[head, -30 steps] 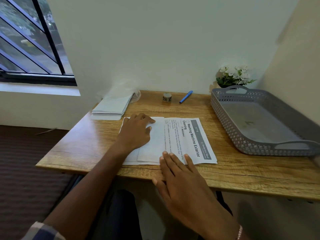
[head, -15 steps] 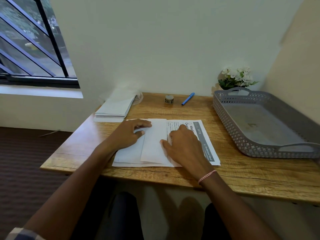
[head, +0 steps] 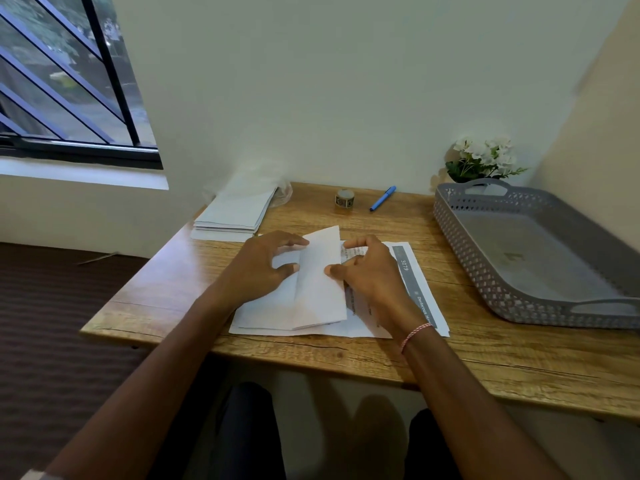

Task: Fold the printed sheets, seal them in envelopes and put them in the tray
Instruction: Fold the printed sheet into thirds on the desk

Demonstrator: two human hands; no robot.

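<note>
- Head view: a folded sheet (head: 317,292) lies near the middle of the table (head: 166,292), close to its near edge. It rests on top of a flat printed sheet (head: 420,271).
- The folded sheet shows its blank white back. One crease runs from the near edge toward the far edge, and the far end of its right flap is lifted off the paper below.
- The left hand (head: 263,268) rests on the left part of the folded sheet. Its grip is wide, with the fingers spread, lightly arched and touching the paper, and closes on nothing.
- The right hand (head: 375,277) has a narrow grip holding the folded sheet. Its thumb lies on top of the right flap, and the curled fingers are at that flap's right edge.
- A red-and-white bracelet (head: 415,333) sits on the right wrist.
- On the printed sheet a grey band reads "3079" and, nearer the wrist, "Dexterous", after which the word is cut off. The small black text beside the hand is too blurred to read.
- A stack of envelopes (head: 235,213) lies at the far left corner of the table.
- A tape roll (head: 344,197) and a blue pen (head: 382,198) lie by the far edge, apart from each other. The roll's pattern is not legible.
- A grey perforated tray (head: 453,220) stands along the right edge, with white flowers (head: 483,157) behind it at the far right corner.
</note>
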